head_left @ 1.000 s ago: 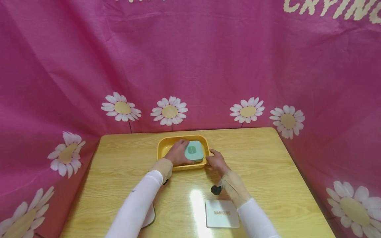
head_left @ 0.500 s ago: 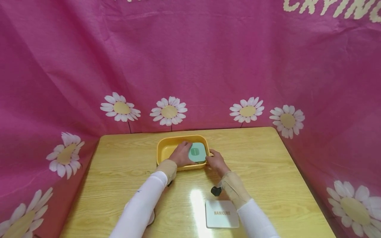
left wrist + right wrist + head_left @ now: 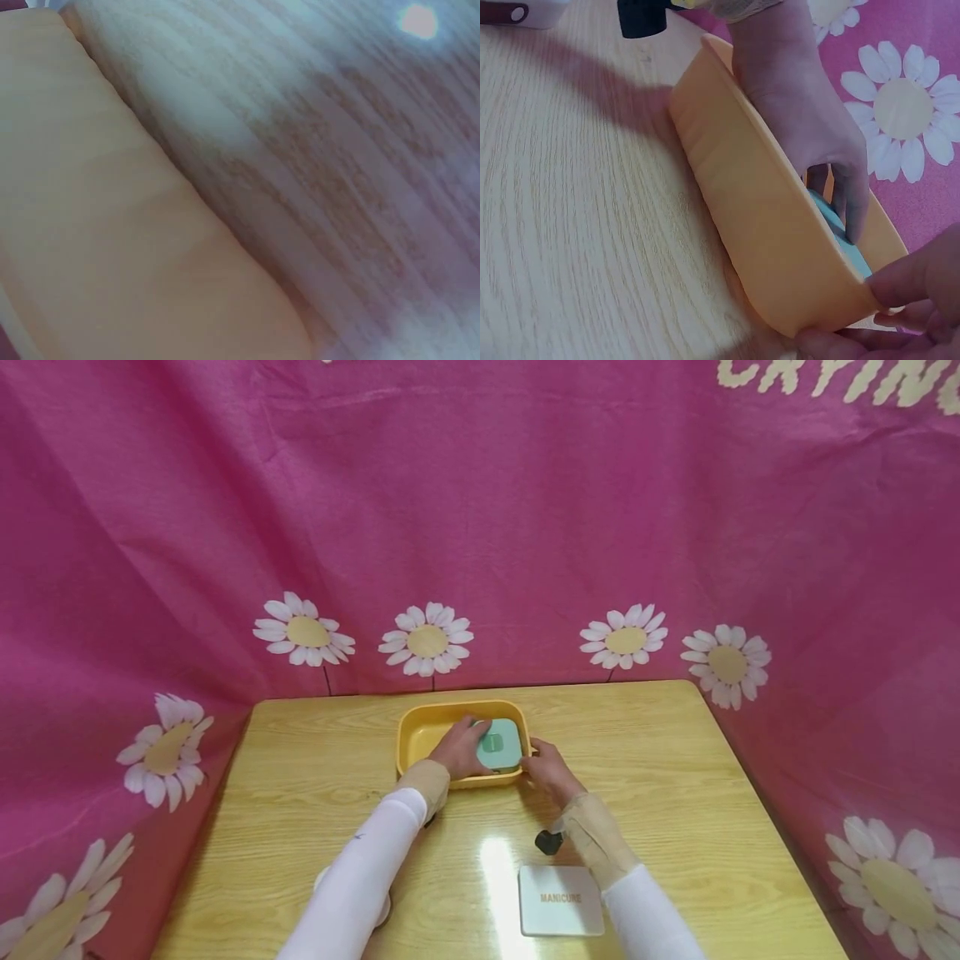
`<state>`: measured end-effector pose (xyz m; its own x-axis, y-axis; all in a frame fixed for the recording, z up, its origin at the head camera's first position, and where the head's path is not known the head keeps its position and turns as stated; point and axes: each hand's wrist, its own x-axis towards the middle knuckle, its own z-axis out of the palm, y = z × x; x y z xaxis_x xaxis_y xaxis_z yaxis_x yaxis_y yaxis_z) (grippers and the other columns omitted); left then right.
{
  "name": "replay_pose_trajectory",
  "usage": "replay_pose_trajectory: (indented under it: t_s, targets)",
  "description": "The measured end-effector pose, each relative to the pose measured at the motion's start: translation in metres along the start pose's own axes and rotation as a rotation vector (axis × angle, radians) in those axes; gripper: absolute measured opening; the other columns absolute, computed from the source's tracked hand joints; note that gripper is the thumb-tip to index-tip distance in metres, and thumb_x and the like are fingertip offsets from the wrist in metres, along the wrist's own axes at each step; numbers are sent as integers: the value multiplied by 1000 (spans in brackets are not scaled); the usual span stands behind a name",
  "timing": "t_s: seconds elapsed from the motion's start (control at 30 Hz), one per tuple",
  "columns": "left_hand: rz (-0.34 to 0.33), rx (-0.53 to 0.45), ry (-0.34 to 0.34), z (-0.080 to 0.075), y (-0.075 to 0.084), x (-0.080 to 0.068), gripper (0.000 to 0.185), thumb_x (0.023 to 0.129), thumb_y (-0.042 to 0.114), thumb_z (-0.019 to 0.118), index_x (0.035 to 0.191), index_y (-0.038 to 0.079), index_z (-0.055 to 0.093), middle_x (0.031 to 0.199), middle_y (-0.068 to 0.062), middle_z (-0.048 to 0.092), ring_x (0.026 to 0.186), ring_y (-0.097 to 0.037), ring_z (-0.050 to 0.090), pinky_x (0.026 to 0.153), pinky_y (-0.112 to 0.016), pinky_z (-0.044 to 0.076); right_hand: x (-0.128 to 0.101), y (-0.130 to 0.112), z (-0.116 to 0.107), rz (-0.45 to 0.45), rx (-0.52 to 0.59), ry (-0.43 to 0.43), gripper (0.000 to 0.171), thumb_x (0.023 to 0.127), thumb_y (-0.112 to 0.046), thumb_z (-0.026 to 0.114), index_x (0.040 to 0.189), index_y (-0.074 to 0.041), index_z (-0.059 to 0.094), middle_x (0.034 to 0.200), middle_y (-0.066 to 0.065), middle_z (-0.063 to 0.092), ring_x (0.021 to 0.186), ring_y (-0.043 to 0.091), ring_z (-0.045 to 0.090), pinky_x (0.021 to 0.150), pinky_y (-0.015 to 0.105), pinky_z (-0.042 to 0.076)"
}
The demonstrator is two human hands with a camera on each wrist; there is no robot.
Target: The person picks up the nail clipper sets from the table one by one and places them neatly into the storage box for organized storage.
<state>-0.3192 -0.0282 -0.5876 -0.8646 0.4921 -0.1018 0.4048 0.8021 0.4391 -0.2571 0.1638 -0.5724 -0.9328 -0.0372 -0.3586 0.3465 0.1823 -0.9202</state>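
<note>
A yellow tray (image 3: 420,739) stands at the middle of the wooden table (image 3: 675,760). A mint-green box (image 3: 501,745) lies in its right half. My left hand (image 3: 467,747) reaches into the tray and curls round the box's left side. In the right wrist view its fingers (image 3: 851,202) drape over the green box (image 3: 841,241) behind the tray wall (image 3: 757,225). My right hand (image 3: 534,758) pinches the tray's near right corner, and that same right hand (image 3: 877,322) shows at the bottom edge. The left wrist view is a blur of tray wall (image 3: 112,225) and table (image 3: 337,150).
A white box marked MANICURE (image 3: 561,900) lies near the table's front edge, under my right forearm. A white object (image 3: 324,878) peeks out under my left forearm. Pink daisy-print cloth (image 3: 480,527) hangs behind and drapes both sides of the table.
My left hand has carried the green box a little to the right inside the tray. The right hand has stayed at the tray's corner.
</note>
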Motion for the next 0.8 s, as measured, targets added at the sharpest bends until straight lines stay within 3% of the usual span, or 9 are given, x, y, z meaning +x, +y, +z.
replay_pose_trajectory:
  t_s: [0.27, 0.37, 0.53, 0.8]
  targets:
    - [23, -11, -18, 1, -4, 7, 100, 72, 37, 98, 156, 14, 49, 149, -20, 49, 133, -35, 54, 113, -45, 46, -1, 3, 0, -91, -128, 46, 51, 100, 5, 46, 150, 13, 44, 141, 34, 57, 122, 36, 59, 104, 48, 51]
    - [30, -5, -20, 1, -3, 7, 100, 72, 36, 98, 156, 13, 49, 148, -20, 50, 131, -35, 55, 112, -45, 47, 2, 8, 1, -138, -160, 59, 58, 99, 5, 46, 156, 11, 35, 148, 34, 52, 134, 38, 54, 109, 48, 48]
    - [28, 15, -35, 0, -1, 10, 100, 74, 35, 97, 157, 12, 47, 149, -20, 49, 133, -35, 54, 115, -44, 45, 4, 10, 0, -164, -103, 23, 74, 101, 8, 42, 167, -1, 11, 162, 35, 33, 146, 42, 42, 115, 48, 42]
    - [32, 25, -26, 0, -2, 9, 99, 72, 32, 98, 155, 11, 49, 147, -21, 50, 132, -35, 55, 113, -44, 46, 4, 11, 1, -186, -109, 0, 76, 100, 10, 41, 167, -1, 8, 171, 27, 16, 156, 41, 22, 124, 53, 28]
